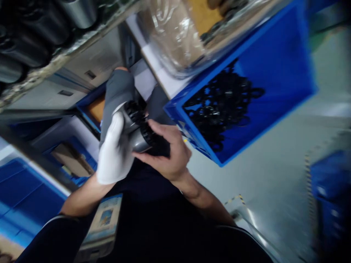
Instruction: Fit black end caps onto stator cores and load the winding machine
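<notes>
My left hand (113, 153), in a white glove, is wrapped round a grey metal cylinder (127, 126) with a black toothed end. Close against it is a second grey cylinder (139, 140), also with a black toothed rim. The bare fingers of my right hand (168, 149) grip this second one, thumb and fingers on opposite sides of it. Both toothed ends face right, towards my right palm. The picture is blurred, so fine detail on the parts cannot be made out.
A blue bin (263, 106) with black ring-like parts (225, 102) stands at the right. Clear plastic wrapping (175, 36) lies above it. More metal cylinders (79, 12) stand on a worn ledge at upper left. Blue containers (331, 175) are at far right.
</notes>
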{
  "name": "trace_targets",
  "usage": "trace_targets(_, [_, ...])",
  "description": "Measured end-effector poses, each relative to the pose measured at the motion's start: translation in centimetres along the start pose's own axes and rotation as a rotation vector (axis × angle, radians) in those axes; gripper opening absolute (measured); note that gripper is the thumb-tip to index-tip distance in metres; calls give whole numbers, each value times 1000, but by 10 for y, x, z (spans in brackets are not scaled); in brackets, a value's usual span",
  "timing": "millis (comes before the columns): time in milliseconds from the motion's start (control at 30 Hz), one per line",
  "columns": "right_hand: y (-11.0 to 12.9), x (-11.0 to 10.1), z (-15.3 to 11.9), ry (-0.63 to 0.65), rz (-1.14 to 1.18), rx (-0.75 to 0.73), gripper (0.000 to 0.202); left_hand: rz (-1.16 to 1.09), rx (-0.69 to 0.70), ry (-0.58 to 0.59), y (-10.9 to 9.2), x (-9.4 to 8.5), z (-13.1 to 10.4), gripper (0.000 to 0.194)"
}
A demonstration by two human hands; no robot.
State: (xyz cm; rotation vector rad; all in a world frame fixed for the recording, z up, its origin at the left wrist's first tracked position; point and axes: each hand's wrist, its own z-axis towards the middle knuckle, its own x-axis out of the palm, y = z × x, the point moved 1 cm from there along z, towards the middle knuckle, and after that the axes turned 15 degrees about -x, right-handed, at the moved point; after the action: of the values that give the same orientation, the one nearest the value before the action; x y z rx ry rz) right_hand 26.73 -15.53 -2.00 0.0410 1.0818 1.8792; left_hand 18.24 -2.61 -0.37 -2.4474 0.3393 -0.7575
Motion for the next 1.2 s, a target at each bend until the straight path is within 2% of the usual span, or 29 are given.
trace_targets(67, [-3, -3, -4, -40, 129, 64, 66, -39, 34, 9, -8, -4, -4, 26])
trace_targets(133, [-3, -6, -4, 14, 232, 123, 58, -73, 92, 14, -13, -9, -3, 38])
trace_targets(233, [3, -7, 0, 158, 144, 57, 54, -128, 62, 26, -10, -12, 3, 53])
trace_targets(333, [4, -11, 5, 282, -59, 23, 58, -116, -160, 14, 7, -9, 5, 58])
trace_targets(400, [-3, -27, 9, 345, -93, 38, 46, -129, -364, -62, 20, -6, 3, 57])
trace_targets(500, [-33, -71, 16, 357, -117, 177, 19, -155, -685, -100, 33, -3, 0, 58])
trace_targets(567, [-68, -104, 19, 367, -303, 371, 12, -146, -759, -63, 35, -2, 1, 61])
trace_targets(633, [-109, -127, 18, 376, -458, 494, 2, -142, -732, -33, 33, -2, 3, 61])
trace_targets(667, [-129, -133, 15, 400, -496, 537, 14, -136, -708, -14, 31, -3, 4, 60])
trace_targets(733, [-165, -132, 9, 464, -518, 593, 34, -115, -666, 32, 29, -3, 5, 57])
trace_targets(833, [-196, -118, 2, 515, -524, 627, 44, -88, -622, 86, 25, -6, 5, 55])
trace_targets(933, [-202, -111, 0, 496, -535, 640, 37, -82, -601, 103, 24, -11, 5, 55])
trace_targets(1033, [-195, -123, 0, 425, -518, 637, 27, -64, -559, 120, 25, -16, 5, 59])
trace_targets(1133, [-178, -143, -3, 274, -490, 605, 36, -22, -500, 129, 26, -19, 4, 76])
trace_targets(1200, [-157, -149, -4, 187, -432, 570, 44, 1, -437, 119, 26, -19, 3, 82])
